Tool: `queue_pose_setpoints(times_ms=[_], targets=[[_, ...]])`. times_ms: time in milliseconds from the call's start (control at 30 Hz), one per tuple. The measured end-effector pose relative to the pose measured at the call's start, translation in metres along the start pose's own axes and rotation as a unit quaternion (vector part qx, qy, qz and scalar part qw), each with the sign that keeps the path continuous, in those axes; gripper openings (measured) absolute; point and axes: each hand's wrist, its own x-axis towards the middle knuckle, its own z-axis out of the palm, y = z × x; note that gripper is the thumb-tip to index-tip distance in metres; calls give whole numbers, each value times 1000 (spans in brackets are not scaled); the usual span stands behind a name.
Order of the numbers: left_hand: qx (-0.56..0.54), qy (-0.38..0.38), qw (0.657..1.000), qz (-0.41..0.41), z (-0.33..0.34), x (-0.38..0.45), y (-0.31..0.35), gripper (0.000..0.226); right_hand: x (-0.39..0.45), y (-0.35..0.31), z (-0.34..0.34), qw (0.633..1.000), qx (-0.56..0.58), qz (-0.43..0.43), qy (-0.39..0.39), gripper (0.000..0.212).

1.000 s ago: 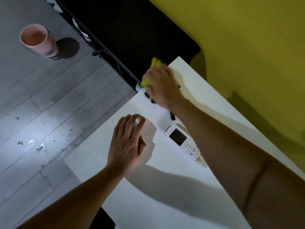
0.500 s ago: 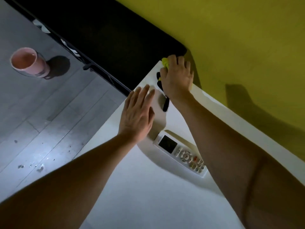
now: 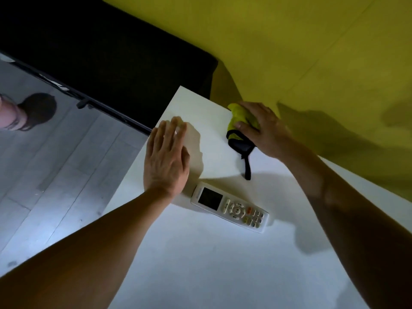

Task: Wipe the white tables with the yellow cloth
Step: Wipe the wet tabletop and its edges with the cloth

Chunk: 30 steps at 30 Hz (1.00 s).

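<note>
One yellow cloth (image 3: 239, 121), two hands

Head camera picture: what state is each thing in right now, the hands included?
yellow cloth: bunched, pressed on the table near the wall edge.
right hand: grips the cloth.
left hand: flat, fingers straight, on the table.
white table: partly shadowed by the arms.
remote control: lying face up, screen dark.
pink cup: upright on the floor.

Dim overall. A bright patch falls on the far part of the white table (image 3: 207, 121), and the forearms cast hard shadows. Wide-angle bending shows at the edges, with slight softness.
</note>
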Motion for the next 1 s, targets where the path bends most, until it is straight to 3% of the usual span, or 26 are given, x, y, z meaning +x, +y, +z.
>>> queue_pose_setpoints(times_ms=[100, 200, 367, 533, 800, 1000], targets=[[-15, 4, 1000, 12, 1, -1, 0, 59, 29, -19, 25, 997, -75, -3, 13, 56], [-26, 8, 1000, 9, -2, 0, 0, 59, 76, -60, 53, 988, -156, -5, 9, 66], [-25, 4, 1000, 5, -5, 3, 0, 60, 125, -107, 78, 991, -130, -35, 21, 45], [-23, 14, 1000, 15, -4, 1, -3, 57, 82, -80, 67, 996, -75, 14, 54, 43], [-26, 3, 999, 21, -4, 1, -2, 60, -57, 14, -4, 985, -103, 116, 80, 50], [-31, 4, 999, 11, -5, 2, 3, 58, -20, -20, 19, 976, -123, 147, 100, 43]])
